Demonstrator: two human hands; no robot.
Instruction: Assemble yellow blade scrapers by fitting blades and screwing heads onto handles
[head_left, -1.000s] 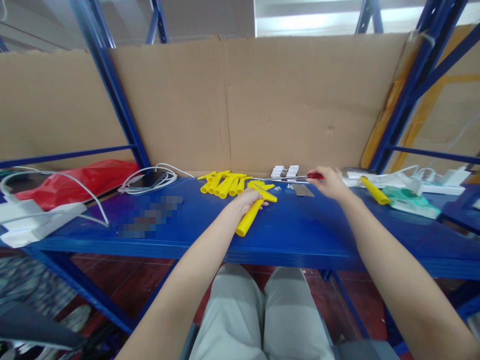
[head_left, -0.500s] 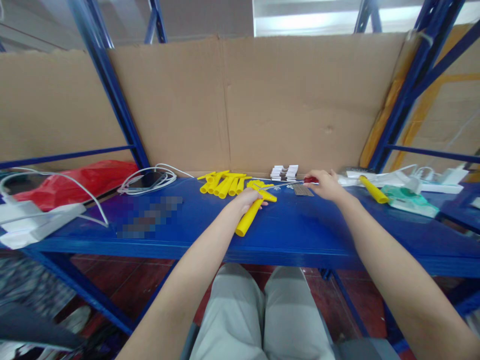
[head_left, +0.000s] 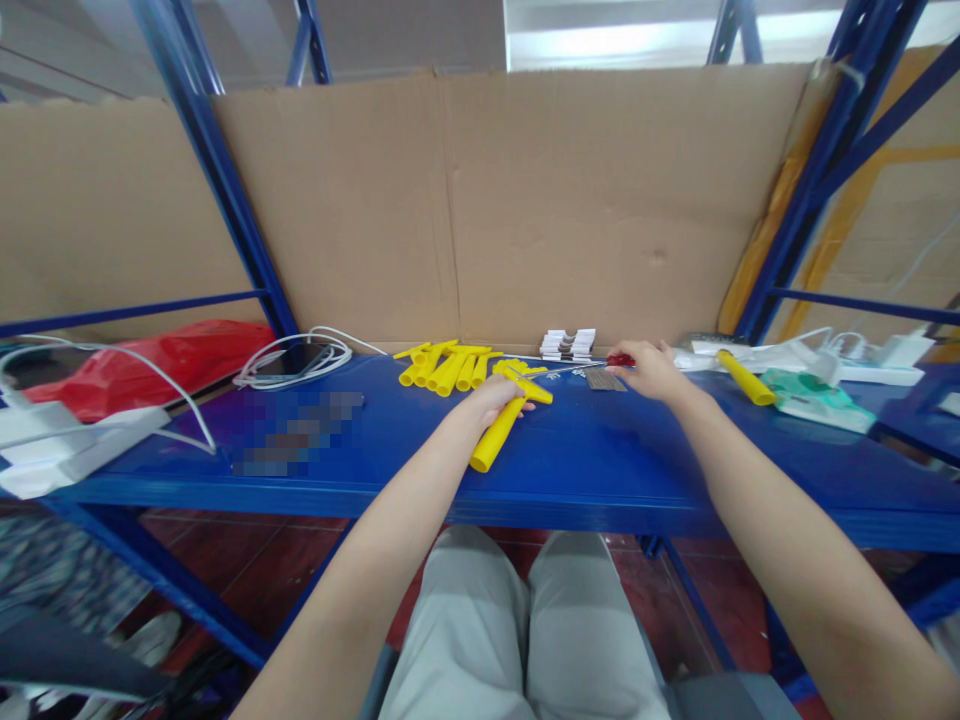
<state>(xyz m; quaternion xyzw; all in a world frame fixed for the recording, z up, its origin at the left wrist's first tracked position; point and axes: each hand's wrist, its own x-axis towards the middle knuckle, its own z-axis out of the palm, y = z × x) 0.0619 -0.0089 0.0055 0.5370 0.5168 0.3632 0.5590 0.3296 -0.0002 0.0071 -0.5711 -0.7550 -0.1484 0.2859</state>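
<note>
Our left hand [head_left: 501,397] grips a yellow handle [head_left: 496,436]; our right hand [head_left: 651,368] is closed around a red screwdriver [head_left: 621,360].

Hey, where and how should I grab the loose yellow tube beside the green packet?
I'd pinch the yellow tube around its middle, from above: it lies slanted, its upper side looks uncovered, and the green packet crowds its near end.
</note>
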